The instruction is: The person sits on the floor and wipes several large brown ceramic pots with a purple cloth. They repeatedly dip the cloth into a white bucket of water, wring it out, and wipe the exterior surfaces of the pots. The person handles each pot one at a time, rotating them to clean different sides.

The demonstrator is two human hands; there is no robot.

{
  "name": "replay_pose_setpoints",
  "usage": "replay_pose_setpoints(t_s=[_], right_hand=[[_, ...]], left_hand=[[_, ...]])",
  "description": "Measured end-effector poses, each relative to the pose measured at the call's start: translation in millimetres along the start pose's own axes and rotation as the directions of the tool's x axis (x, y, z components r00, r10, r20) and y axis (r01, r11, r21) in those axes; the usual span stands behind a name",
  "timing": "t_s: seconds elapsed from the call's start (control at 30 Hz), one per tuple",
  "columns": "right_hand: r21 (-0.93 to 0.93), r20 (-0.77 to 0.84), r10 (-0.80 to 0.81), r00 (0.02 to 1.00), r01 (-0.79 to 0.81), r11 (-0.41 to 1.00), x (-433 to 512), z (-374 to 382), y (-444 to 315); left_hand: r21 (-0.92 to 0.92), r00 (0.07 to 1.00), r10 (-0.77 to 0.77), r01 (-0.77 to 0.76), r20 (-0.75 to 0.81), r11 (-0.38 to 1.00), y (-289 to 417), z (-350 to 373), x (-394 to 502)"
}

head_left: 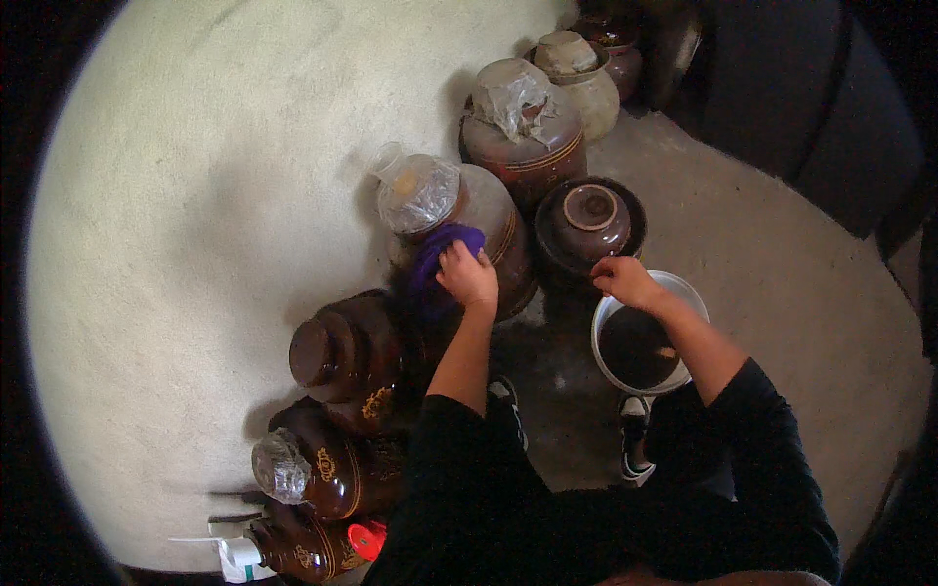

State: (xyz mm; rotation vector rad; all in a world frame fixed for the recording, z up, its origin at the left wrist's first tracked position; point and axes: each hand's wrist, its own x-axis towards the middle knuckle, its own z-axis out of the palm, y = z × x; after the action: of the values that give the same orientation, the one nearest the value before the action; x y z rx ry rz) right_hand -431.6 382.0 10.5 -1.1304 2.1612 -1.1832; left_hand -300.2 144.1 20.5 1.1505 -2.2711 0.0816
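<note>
My left hand is closed on a purple cloth, which lies against the dusty shoulder of a brown glazed jar whose mouth is wrapped in clear plastic. My right hand is over the near rim of a smaller dark jar covered by an upturned brown bowl-shaped lid; its fingers are bent, and whether they touch the rim or hold anything is unclear. Below the right forearm stands a white bucket of dark liquid.
More brown glazed jars line the pale wall: one with a plastic-covered top, a capped one, and others at lower left. A red object is beside the lowest jar. My shoes are on the concrete floor near the bucket.
</note>
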Motion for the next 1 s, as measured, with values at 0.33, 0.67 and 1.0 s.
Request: replay_pose_setpoints(t_s=[0.33,0.67,1.0], right_hand=[[-0.042,0.135,0.048,0.990,-0.043,0.998,18.1,28.1,-18.1],[-0.144,0.225,0.014,0.974,0.019,0.989,45.6,73.5,-36.2],[-0.231,0.343,0.036,0.938,0.047,0.972,41.7,86.0,-31.2]], left_hand=[[-0.146,0.911,0.411,-0.402,0.035,0.904,32.7,34.2,11.5],[-0.214,0.936,0.299,-0.336,-0.184,0.917,-71.3,23.5,25.7],[-0.394,0.923,-0.385,0.357,0.009,0.847,-149.9,50.5,69.8]])
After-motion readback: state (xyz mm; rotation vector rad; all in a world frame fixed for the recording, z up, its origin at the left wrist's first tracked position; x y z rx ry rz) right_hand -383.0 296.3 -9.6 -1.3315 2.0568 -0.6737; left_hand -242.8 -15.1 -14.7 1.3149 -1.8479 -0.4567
